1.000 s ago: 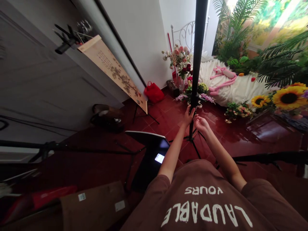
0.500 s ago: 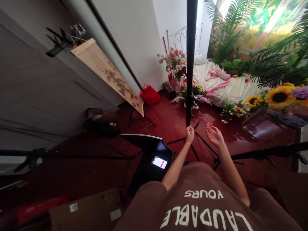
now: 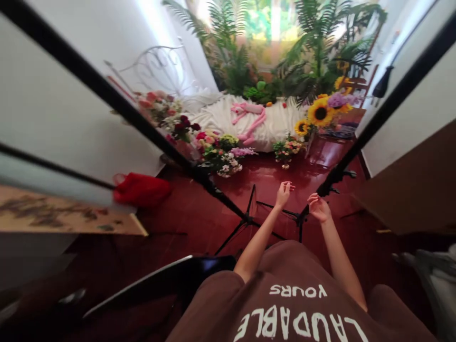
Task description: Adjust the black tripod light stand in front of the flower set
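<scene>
Both hands are raised in front of the brown shirt (image 3: 302, 275), a small gap between them. My left hand (image 3: 284, 194) has its fingers loosely apart and pointing right, with nothing visible in it. Just to its right, my right hand (image 3: 319, 208) is half curled with fingers spread, also without anything in it. Close to the right hand's fingers passes a black stand pole (image 3: 351, 154), and whether they touch it is unclear. Another black stand (image 3: 203, 179) slants down to its tripod legs left of my left hand.
Flower bunches (image 3: 223, 152) and sunflowers (image 3: 319, 113) edge a white cloth (image 3: 213, 116) bearing a pink plush toy (image 3: 253, 110). A red bag (image 3: 141, 190) and scroll painting (image 3: 71, 213) are left. A dark chair (image 3: 149, 285) stands lower left, a brown board (image 3: 413, 175) right.
The view has swung to the right, so the bed, flowers and stands appear further left. The phone on the chair is out of sight. My two hands have come a little closer together.
</scene>
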Demonstrator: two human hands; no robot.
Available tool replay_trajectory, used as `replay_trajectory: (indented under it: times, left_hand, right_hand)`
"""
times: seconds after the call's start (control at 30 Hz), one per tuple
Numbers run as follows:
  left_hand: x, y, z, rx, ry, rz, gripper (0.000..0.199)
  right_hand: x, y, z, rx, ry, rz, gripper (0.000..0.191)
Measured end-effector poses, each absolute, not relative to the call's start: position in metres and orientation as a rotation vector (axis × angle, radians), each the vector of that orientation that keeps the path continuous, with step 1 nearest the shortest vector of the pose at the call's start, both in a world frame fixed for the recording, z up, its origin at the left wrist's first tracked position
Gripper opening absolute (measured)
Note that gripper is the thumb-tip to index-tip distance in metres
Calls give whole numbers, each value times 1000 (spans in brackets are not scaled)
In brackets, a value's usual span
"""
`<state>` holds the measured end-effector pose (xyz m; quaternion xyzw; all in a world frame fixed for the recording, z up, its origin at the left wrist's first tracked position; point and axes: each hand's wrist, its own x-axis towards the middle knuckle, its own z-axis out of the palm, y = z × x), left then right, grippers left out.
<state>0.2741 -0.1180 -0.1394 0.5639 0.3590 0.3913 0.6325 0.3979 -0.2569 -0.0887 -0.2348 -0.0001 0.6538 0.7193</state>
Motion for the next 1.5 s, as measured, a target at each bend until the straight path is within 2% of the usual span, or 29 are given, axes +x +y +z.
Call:
replay_trajectory:
  times: [0.2,0.3,0.47,0.6,0.8,0.93,1.07,1.17,1.33,1.5]
  left_hand:
    - [346,-159,-103,1400,429,744,45]
    - [364,-170,-89,1423,350,652,52]
    - [374,-174,-85,1490,375,627,51]
    - [375,-172,-89,1523,373,600,53]
    - [377,-174,-97,1606,418,657,50]
    - [379,-177,-98,1619,434,691,48]
    - [379,-180,-97,1617,468,681,48]
    - [380,-181,-96,1636,446,772,48]
    - [382,-181,-94,1681,428,884,48]
    - [385,-181,-74,1753,440,922,45]
  right_hand:
    - [442,-306,-95,-78,4,1499,17]
    - [458,-308,-88,-55,-37,1497,20]
    - [485,-297,-68,-656,-221,1480,34]
    - [509,-294,-54,-1185,-447,1481,35]
    - [540,-289,-32,-1591,-999,1438,40]
    - [542,-290,-34,-1782,-1314,1069,34]
    - [524,-302,-51,-2044,-1482,345,25]
    - [509,-311,-65,-2146,-1503,-64,34]
    - [496,-314,-78,-2063,-1469,-295,39]
    - [496,-310,-79,-2001,-1461,-355,39]
